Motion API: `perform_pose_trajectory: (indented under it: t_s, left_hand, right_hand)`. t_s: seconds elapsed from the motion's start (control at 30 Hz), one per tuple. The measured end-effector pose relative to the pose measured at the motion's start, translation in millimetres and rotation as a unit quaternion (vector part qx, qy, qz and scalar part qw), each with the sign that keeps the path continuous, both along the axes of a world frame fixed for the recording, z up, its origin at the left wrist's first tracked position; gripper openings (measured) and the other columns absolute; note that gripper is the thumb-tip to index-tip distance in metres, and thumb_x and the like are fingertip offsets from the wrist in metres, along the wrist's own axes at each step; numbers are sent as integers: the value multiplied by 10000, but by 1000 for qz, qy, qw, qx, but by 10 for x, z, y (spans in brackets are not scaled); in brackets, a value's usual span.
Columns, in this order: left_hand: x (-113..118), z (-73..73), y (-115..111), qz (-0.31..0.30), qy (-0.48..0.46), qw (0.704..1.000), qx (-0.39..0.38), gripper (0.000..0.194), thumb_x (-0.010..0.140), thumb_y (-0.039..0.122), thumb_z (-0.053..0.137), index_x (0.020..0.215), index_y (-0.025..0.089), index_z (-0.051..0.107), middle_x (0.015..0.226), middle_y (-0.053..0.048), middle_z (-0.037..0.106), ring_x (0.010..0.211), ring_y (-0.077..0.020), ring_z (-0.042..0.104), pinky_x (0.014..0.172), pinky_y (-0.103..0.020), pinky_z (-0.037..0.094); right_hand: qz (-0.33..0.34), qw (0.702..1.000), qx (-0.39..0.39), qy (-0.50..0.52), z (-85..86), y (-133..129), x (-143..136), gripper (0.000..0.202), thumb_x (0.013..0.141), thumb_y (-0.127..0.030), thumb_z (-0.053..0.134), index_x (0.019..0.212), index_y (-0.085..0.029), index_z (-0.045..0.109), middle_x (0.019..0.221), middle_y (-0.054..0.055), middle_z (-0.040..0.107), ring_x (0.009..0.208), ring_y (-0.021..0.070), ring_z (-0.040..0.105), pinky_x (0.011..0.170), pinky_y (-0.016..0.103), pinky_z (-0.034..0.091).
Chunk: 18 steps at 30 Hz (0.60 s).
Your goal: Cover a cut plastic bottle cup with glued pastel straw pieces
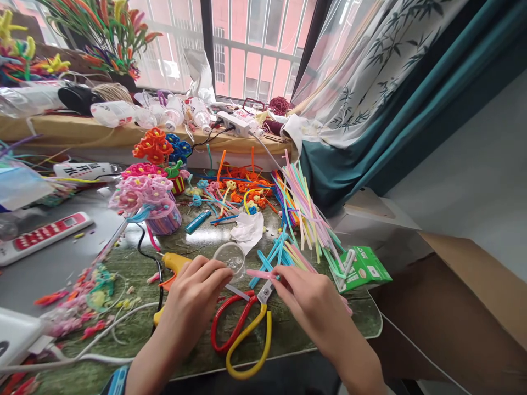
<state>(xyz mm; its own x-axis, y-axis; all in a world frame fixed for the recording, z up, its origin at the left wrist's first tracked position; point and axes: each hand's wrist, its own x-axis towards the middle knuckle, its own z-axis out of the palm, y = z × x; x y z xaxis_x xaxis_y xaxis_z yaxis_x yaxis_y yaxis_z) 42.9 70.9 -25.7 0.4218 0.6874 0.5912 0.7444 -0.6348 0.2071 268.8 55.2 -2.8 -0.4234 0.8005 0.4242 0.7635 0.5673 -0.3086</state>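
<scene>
Locate the pink strip (258,274) in the right hand (307,293), pinched at its right end between thumb and fingers. Note long axis: crosswise, free end directed left toward the left hand (195,288), apart from its fingertips; right hand nearer. Cannot tell whether the curled left fingers grasp anything. Count outward: one clear round item (244,258), one pair of scissors (265,292), one yellow glue gun (174,263), one crumpled tissue (248,230), one blue lighter (198,221), one green packet (366,267).
</scene>
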Motion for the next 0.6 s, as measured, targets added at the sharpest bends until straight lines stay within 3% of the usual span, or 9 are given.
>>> perform_pose_trajectory:
  t_s: [0.33,0.6]
  left_hand:
    - [-3,33,-39,23,7,1000,16,201,948,142,493,864,197,667,836,-17,722,729,-170,553,669,-291,445]
    - [25,80,-82,42,76,994,64,197,927,111,499,878,197,669,844,-24,726,721,-185,565,668,-327,398]
  right_hand:
    - [0,997,-18,-75,6,79,-145,226,996,-155,455,837,-153,614,695,42,657,627,210,662,535,314,365]
    - [14,1000,-14,-7,-25,105,-192,201,996,-158,464,875,-147,624,746,55,678,684,200,678,600,290,420]
